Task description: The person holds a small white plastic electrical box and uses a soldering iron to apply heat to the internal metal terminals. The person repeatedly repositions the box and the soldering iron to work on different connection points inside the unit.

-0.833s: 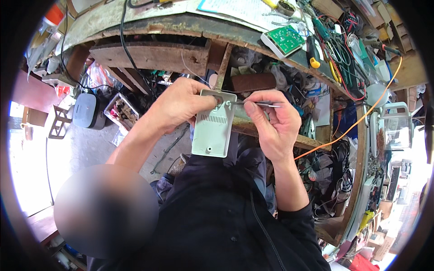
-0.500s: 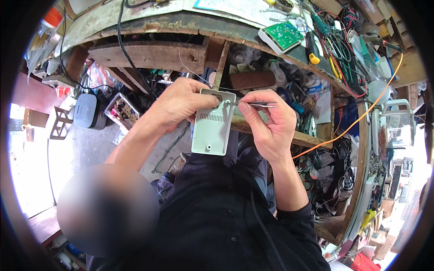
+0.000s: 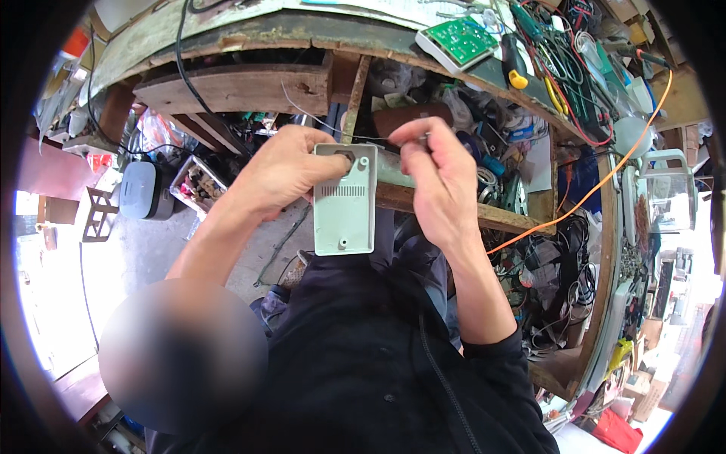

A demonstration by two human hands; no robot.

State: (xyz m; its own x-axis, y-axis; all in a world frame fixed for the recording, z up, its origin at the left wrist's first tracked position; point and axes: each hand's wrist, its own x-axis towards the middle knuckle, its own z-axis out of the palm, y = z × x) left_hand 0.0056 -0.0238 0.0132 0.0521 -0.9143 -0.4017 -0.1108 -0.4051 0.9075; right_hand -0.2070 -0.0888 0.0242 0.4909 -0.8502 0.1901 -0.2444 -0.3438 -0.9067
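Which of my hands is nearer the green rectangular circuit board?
Right. Your right hand is below the circuit board in the picture; your left hand is farther, lower left, holding a pale green plastic cover.

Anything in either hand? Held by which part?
Left hand: pale green rectangular plastic casing, by its upper left edge. Right hand: cannot tell what, if anything; too blurred.

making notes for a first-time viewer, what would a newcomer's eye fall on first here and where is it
Probably the pale green plastic cover in the middle, held by the left hand, with the right hand raised just to its right. Next might come the bright green circuit board at the front edge of the bench, and the orange cord curving down the right side.
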